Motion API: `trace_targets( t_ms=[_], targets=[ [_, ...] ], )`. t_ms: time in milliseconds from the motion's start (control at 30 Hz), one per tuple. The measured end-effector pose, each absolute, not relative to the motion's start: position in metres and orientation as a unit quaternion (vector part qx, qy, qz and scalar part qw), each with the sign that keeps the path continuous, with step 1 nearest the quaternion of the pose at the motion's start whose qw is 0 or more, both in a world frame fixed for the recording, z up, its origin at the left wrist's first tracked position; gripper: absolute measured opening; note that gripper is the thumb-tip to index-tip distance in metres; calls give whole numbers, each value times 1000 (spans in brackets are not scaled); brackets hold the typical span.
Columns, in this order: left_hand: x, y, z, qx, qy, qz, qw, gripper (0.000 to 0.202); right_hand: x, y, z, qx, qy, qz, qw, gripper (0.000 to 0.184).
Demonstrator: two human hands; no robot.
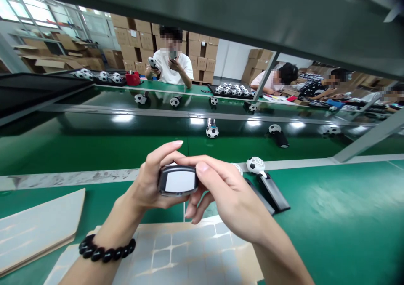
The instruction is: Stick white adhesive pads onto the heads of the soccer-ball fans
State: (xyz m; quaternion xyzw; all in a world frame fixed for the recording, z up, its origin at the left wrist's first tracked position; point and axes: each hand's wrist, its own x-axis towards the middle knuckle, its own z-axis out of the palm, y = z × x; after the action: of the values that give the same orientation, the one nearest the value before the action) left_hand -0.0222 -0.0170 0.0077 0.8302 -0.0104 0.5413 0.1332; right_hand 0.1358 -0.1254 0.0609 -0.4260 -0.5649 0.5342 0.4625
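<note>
In front of me is a black handheld fan (162, 182), its end face turned up toward me. A pale grey sticker (180, 181) covers that face. My left hand (145, 182) is wrapped round the fan from the left, a black bead bracelet (107, 253) on the wrist. With thumb and index finger, my right hand (233, 196) grips the fan's right edge, the thumb beside the sticker; its other fingers curl below. Under my hands lies a sheet of pale stickers (186, 255). Another football-headed fan (274, 192) lies just right of my hands, partly covering one more.
More sticker sheets (41, 226) are stacked at left. Beyond a metal rail (78, 177), a green conveyor belt (110, 150) carries several football-headed fans (212, 131). A slanted post (366, 139) stands at right, with a shelf (221, 15) overhead. Co-workers (173, 66) sit across the line.
</note>
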Motion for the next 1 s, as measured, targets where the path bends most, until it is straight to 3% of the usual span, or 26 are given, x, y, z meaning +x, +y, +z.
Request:
trace_targets(
  t_ms=[67,133,233,300,433,600,733,833,933,1000],
  targets=[
    [-23,-14,3,842,5,515,160,77,133,-124,61,-470,-604,447,463,24],
    [-25,-7,-3,858,68,484,156,79,129,-113,58,-530,-667,306,425,28],
    [-33,11,-12,870,256,417,53,84,132,-73,45,-601,-693,173,359,37],
    [-40,23,-16,862,365,352,17,75,144,-37,29,-635,-687,140,323,45],
    [-51,30,-17,856,419,300,41,55,186,26,-1,-692,-674,124,229,36],
    [-45,21,-13,858,410,302,67,54,241,67,-10,-771,-599,88,199,37],
    [-31,14,-12,838,429,302,150,57,250,80,1,-761,-605,83,218,34],
    [-18,11,-12,765,452,345,302,66,232,62,12,-716,-644,77,257,35],
    [-4,6,-11,604,448,426,503,77,205,7,22,-626,-719,87,290,48],
    [2,2,-7,543,386,480,571,67,189,-44,26,-559,-769,113,289,61]
  ],
)
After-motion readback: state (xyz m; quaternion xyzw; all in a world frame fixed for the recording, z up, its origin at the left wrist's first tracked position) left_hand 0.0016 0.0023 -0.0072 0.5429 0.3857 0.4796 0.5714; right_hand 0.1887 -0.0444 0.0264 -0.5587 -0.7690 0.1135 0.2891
